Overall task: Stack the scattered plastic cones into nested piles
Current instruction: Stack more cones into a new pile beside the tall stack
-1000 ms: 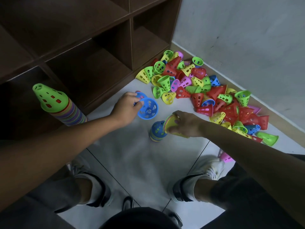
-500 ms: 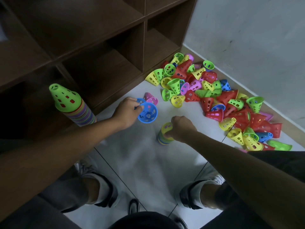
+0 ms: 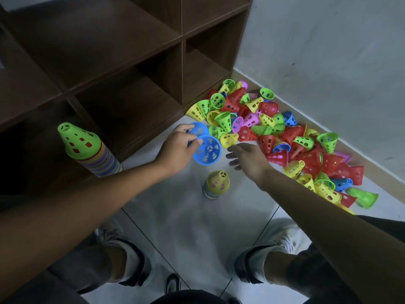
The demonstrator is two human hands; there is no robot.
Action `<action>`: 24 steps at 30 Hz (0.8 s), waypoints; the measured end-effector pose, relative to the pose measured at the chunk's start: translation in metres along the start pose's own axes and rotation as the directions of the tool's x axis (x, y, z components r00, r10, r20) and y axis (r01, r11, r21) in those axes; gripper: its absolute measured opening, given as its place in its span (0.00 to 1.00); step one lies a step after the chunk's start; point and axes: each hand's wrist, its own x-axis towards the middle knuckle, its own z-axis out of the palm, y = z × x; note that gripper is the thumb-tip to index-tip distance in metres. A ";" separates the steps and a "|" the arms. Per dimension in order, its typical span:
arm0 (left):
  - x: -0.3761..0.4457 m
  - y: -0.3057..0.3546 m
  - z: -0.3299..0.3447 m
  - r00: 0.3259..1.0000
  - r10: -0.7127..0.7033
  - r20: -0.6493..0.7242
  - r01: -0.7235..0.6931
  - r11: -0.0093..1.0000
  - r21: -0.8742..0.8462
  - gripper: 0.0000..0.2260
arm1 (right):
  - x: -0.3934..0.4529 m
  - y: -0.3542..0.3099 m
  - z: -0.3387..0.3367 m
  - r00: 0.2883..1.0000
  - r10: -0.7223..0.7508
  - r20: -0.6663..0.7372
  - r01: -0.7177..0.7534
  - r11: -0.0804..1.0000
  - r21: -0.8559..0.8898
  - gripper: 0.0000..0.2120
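Note:
My left hand [image 3: 177, 147] pinches a blue cone [image 3: 207, 151] by its rim, its open mouth facing me; a second blue cone [image 3: 199, 128] shows just behind the fingers. A short nested pile topped by a yellow cone [image 3: 216, 184] stands on the floor tile in front of me. My right hand [image 3: 248, 157] hovers above and beyond that pile with fingers spread, holding nothing. Scattered cones [image 3: 285, 137] in red, yellow, green, blue and pink lie heaped along the wall. A tall nested stack with a green top [image 3: 87, 150] stands at the left.
A dark wooden shelf unit [image 3: 131, 69] with open compartments rises behind the tall stack. A grey wall [image 3: 328, 62] with a skirting board borders the heap. My shoes [image 3: 252, 268] and knees are at the bottom of the view on the pale tiles.
My right hand has let go of the yellow cone, now seated on the short pile, and lifted away toward the heap. The left hand still holds the blue cone.

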 end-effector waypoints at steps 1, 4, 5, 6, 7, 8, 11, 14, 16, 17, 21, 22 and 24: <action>0.000 0.004 0.001 0.999 0.032 -0.003 -0.032 0.999 -0.009 0.18 | -0.003 -0.006 -0.004 0.994 0.073 0.077 -0.083 0.986 0.142 0.17; -0.001 0.018 0.006 0.994 0.110 -0.009 -0.110 0.994 -0.024 0.17 | -0.014 -0.016 -0.012 0.944 0.163 0.287 -0.258 0.907 0.333 0.25; -0.003 0.023 0.009 0.991 0.133 -0.006 -0.133 0.991 -0.016 0.16 | -0.016 -0.015 -0.014 0.930 0.161 0.331 -0.287 0.881 0.376 0.26; -0.005 0.026 0.012 0.988 0.155 -0.002 -0.155 0.988 -0.008 0.16 | -0.019 -0.015 -0.015 0.919 0.156 0.362 -0.307 0.859 0.409 0.27; -0.008 0.030 0.015 0.984 0.176 0.007 -0.176 0.984 -0.001 0.15 | -0.020 -0.014 -0.016 0.910 0.147 0.388 -0.323 0.837 0.442 0.27; -0.010 0.034 0.018 0.980 0.197 0.014 -0.197 0.980 0.008 0.15 | -0.022 -0.013 -0.017 0.903 0.141 0.406 -0.338 0.816 0.469 0.26; -0.012 0.046 0.023 0.971 0.233 0.054 -0.234 0.972 0.013 0.12 | -0.025 -0.010 -0.021 0.902 0.129 0.411 -0.347 0.783 0.516 0.21; -0.008 0.054 0.024 0.965 0.238 0.106 -0.239 0.971 -0.006 0.13 | -0.026 -0.006 -0.032 0.932 0.145 0.333 -0.308 0.802 0.511 0.12; -0.004 0.052 0.026 0.971 0.214 0.109 -0.215 0.977 -0.009 0.15 | -0.024 0.000 -0.044 0.950 0.172 0.261 -0.283 0.827 0.485 0.12; -0.004 0.050 0.026 0.974 0.197 0.112 -0.197 0.980 -0.009 0.15 | -0.023 0.005 -0.051 0.958 0.186 0.218 -0.271 0.837 0.475 0.14; -0.009 0.038 0.027 0.976 0.150 0.160 -0.163 0.984 0.070 0.12 | -0.017 0.024 -0.070 0.966 0.248 0.072 -0.251 0.835 0.490 0.16; -0.012 0.037 0.027 0.973 0.156 0.169 -0.175 0.979 0.102 0.12 | -0.016 0.028 -0.072 0.964 0.259 0.056 -0.252 0.834 0.491 0.16; -0.017 0.039 0.027 0.964 0.177 0.197 -0.205 0.970 0.132 0.13 | -0.015 0.035 -0.074 0.963 0.267 0.047 -0.256 0.837 0.484 0.16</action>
